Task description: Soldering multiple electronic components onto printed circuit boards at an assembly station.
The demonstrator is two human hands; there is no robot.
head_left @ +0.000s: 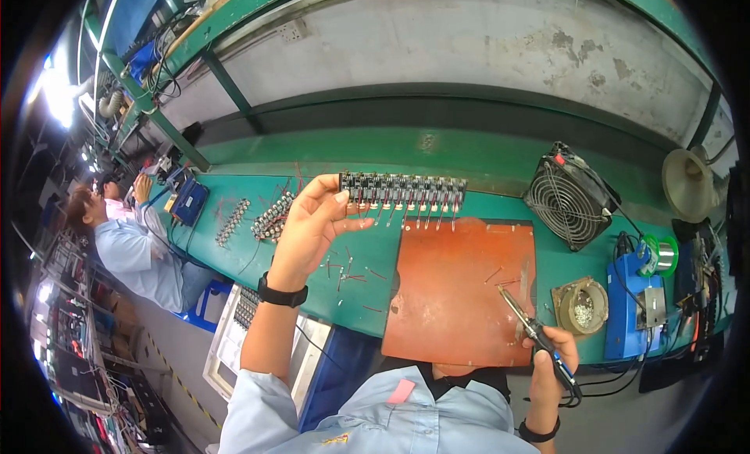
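My left hand (312, 223) is raised above the green bench and grips the left end of a long black strip of small circuit boards (402, 190), with thin leads hanging from its lower edge. A black watch sits on that wrist. My right hand (551, 356) rests at the lower right corner of the brown mat (453, 298) and holds a soldering iron (519, 317), its tip pointing up and left over the mat. The iron's cable runs off to the right.
A black fan (569, 196) stands at the back right. A tip-cleaner holder (582, 305), a blue soldering station (629, 305) and a solder spool (664, 255) sit on the right. More board strips (269, 217) lie left. Another person (129, 243) sits far left.
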